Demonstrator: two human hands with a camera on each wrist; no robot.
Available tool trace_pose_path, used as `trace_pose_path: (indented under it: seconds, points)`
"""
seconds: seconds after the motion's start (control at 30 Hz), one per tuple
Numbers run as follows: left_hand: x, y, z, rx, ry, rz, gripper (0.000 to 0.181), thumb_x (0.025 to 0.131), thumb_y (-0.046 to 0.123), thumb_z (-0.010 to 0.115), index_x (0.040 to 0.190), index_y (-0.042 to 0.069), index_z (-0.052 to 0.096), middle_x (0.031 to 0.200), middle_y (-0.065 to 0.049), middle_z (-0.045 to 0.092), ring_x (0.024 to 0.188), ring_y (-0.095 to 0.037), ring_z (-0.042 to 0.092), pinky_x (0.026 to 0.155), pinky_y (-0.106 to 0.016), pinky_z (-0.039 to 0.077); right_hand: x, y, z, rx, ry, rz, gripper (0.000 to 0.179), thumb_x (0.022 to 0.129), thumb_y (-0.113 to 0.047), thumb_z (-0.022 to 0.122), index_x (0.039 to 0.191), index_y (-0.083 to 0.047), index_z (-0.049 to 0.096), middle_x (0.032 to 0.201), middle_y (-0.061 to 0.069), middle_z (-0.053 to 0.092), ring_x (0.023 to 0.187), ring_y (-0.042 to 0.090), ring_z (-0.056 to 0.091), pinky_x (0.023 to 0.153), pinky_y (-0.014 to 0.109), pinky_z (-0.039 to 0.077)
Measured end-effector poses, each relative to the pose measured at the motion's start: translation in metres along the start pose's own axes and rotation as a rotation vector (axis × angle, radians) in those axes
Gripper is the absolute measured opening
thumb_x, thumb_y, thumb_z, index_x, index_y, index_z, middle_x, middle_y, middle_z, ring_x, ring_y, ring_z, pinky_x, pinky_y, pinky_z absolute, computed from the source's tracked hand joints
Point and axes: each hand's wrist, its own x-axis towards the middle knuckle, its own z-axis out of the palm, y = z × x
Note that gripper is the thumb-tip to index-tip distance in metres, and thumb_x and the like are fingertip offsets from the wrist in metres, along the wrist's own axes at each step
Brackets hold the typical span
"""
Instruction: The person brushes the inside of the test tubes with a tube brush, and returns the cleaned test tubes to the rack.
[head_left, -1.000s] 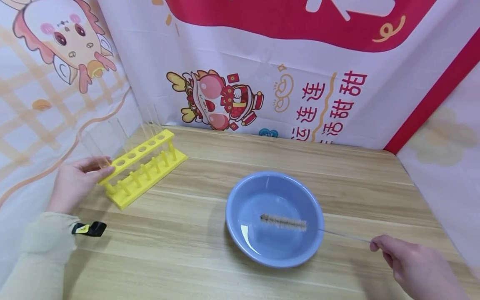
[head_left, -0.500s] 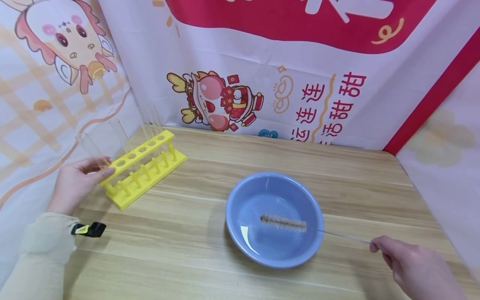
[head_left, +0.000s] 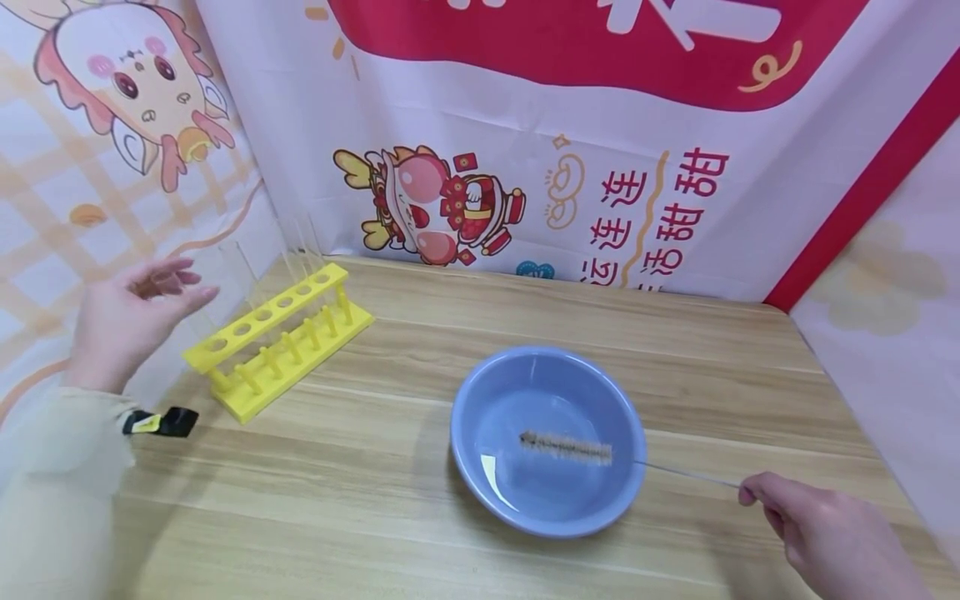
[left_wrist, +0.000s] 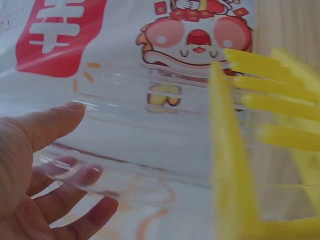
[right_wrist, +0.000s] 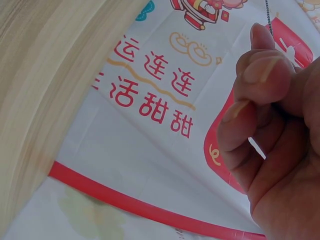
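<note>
The head view shows the brush (head_left: 567, 447) in the basin (head_left: 547, 506), wire (head_left: 693, 475) pinched in the right grip (head_left: 840, 521); the right-wrist view catches only wire. The left grip (head_left: 135, 312) is loosely spread by the rack (head_left: 296, 365); its wrist view shows a tube (left_wrist: 150, 176) between thumb and fingers, contact unclear

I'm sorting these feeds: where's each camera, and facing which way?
Head: on the head, facing forward and down at basin and brush; left hand, sleeve and right hand show.
Left wrist: on that wrist, facing past the left hand to rack and tubes.
Right wrist: on that wrist, facing past the right hand to cloth and table.
Head and left wrist share the rack.
</note>
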Motion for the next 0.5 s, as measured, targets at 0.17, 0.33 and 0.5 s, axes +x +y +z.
trace_pose_path:
  seconds: [0.17, 0.33, 0.5]
  points:
    - [0.020, 0.035, -0.007, 0.192, -0.050, 0.019, 0.075, 0.084, 0.061, 0.069, 0.143, 0.017, 0.054, 0.129, -0.005, 0.063, 0.109, -0.022, 0.055, 0.072, -0.029, 0.045, -0.001, 0.000, 0.000, -0.002, -0.002, 0.004, 0.049, 0.060, 0.017, 0.066, 0.083, -0.026, 0.064, 0.068, -0.027, 0.038, 0.053, -0.010, 0.029, 0.040, 0.014, 0.022]
    - [0.035, 0.058, -0.004, 0.442, -0.212, 0.047, 0.089, 0.083, 0.071, 0.062, 0.136, 0.001, 0.056, 0.130, -0.028, 0.057, 0.111, -0.047, 0.051, 0.076, -0.059, 0.046, -0.002, 0.001, 0.000, -0.001, -0.013, 0.004, 0.049, 0.060, 0.016, 0.068, 0.084, -0.027, 0.064, 0.068, -0.028, 0.040, 0.053, -0.010, 0.030, 0.040, 0.014, 0.024]
    - [0.047, 0.067, 0.002, 0.491, -0.295, 0.059, 0.075, 0.083, 0.065, 0.067, 0.118, -0.001, 0.067, 0.120, -0.028, 0.062, 0.105, -0.047, 0.053, 0.075, -0.059, 0.046, -0.004, 0.003, 0.000, 0.003, -0.020, -0.006, 0.049, 0.057, 0.014, 0.069, 0.085, -0.027, 0.065, 0.069, -0.028, 0.041, 0.055, -0.010, 0.033, 0.041, 0.014, 0.027]
